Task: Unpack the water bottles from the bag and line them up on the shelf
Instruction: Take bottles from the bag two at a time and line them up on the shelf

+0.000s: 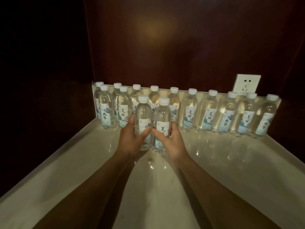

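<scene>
My left hand (132, 138) grips a clear water bottle (143, 114) with a white cap and a pale label. My right hand (170, 139) grips a second bottle (162, 118) of the same kind, right beside the first. Both stand upright, close to the glossy cream shelf (222, 162), just in front of the row. Several identical bottles (208, 111) line the back edge of the shelf from left to right. At the left end two more bottles (105, 108) stand in a front row. The bag is not in view.
A white wall socket (246, 84) sits on the dark brown back wall above the right part of the row. The shelf's left edge (66, 146) drops off into darkness. Bare shelf surface stretches in front of the right-hand bottles.
</scene>
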Motion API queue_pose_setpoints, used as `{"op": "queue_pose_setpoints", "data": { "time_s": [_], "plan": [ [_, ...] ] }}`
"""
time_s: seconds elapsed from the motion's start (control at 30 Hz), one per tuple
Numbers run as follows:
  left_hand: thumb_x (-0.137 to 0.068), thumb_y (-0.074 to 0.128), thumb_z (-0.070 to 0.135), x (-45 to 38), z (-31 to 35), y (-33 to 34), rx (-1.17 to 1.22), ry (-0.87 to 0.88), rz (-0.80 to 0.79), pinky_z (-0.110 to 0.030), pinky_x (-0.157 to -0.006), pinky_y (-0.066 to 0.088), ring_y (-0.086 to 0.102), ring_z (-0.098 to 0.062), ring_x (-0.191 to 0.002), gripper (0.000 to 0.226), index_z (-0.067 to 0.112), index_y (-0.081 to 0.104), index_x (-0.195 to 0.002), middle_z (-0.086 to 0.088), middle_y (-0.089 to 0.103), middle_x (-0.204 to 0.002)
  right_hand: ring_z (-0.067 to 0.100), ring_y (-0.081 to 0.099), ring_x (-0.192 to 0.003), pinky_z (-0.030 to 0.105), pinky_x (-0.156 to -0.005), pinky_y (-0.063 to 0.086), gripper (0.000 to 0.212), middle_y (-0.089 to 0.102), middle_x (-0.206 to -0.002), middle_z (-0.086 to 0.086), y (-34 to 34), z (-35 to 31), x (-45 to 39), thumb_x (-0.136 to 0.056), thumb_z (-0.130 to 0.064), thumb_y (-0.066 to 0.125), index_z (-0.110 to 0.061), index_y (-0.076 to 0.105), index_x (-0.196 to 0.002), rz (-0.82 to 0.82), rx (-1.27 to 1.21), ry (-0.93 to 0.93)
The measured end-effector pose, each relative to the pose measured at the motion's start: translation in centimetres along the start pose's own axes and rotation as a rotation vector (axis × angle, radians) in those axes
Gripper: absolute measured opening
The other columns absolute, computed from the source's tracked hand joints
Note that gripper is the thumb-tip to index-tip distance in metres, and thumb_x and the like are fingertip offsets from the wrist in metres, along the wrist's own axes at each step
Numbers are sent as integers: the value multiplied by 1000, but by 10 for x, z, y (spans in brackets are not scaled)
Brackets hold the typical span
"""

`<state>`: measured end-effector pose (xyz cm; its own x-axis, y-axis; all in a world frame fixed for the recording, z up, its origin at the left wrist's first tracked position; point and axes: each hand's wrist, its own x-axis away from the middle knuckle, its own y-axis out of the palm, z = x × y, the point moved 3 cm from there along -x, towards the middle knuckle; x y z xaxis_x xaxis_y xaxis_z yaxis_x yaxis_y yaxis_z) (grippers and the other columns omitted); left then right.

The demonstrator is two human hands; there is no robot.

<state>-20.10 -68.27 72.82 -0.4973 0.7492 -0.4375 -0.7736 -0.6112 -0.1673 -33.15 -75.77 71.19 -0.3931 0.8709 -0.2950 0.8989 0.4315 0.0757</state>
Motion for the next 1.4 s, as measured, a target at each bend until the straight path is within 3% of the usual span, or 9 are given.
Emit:
{"op": "queue_pose_setpoints", "data": {
  "time_s": [0.23,0.43,0.53,0.63,0.73,0.8,0.93,1.2,1.4],
  "plan": [
    [-82,74,51,-25,-15,4,1,-1,52,-51,-86,60,63,-20,-114,55,43,51,-131,3,61,-125,-1,72,-90,21,-74,58,42,72,-105,-11,-1,9,-37,-87,-22,75,-25,54,-123,-41,134,-18],
    [-82,71,54,-47,-27,4,-77,8,30,-53,-83,60,62,-21,-114,51,46,50,-127,10,58,-123,-9,69,-86,15,-71,56,40,69,-101,-17,4,18,-59,-89,-27,73,-25,51,-122,22,291,-84],
    [-82,59,67,-58,-35,5,-236,44,51,-49,-86,59,63,-17,-114,61,38,48,-135,9,62,-124,3,70,-90,27,-79,60,54,68,-105,-10,9,21,-67,-84,-52,71,-21,52,-124,87,410,-81],
    [-84,49,70,-61,-37,7,-376,69,59,-43,-96,55,61,-14,-117,74,25,45,-142,4,63,-128,17,62,-86,38,-77,57,79,61,-104,3,12,23,-60,-73,-82,53,-16,52,-116,180,604,-113],
    [-86,64,54,-53,-33,6,-432,37,54,-33,-95,52,58,-18,-115,71,15,44,-142,-4,58,-127,22,55,-81,36,-71,51,56,53,-98,7,13,23,-50,-86,-60,63,-10,51,-110,240,767,-148],
    [-84,75,43,-48,-37,6,-549,39,44,-25,-85,47,58,-20,-110,72,9,44,-140,-9,55,-127,21,55,-85,37,-73,52,49,51,-100,4,13,24,-48,-86,-49,70,-12,49,-111,242,880,-144],
    [-84,73,50,-46,-35,4,-673,-13,60,-28,-79,43,61,-24,-107,64,7,52,-127,-11,58,-124,23,59,-89,44,-77,54,46,54,-99,3,17,24,-48,-82,-45,73,-16,47,-105,303,955,-101],
    [-86,75,36,-42,-40,10,-521,-31,152,-24,-74,43,64,-22,-98,46,11,56,-120,-6,66,-111,21,56,-90,38,-79,53,39,52,-100,3,24,27,-49,-88,-37,71,-16,42,-104,397,921,-59],
    [-89,72,32,-47,-40,15,-520,-68,172,-27,-80,45,63,-23,-107,46,11,55,-126,-6,63,-123,20,57,-93,35,-79,53,37,50,-105,2,21,29,-53,-89,-35,70,-15,45,-108,399,961,-56]
  ]
}}
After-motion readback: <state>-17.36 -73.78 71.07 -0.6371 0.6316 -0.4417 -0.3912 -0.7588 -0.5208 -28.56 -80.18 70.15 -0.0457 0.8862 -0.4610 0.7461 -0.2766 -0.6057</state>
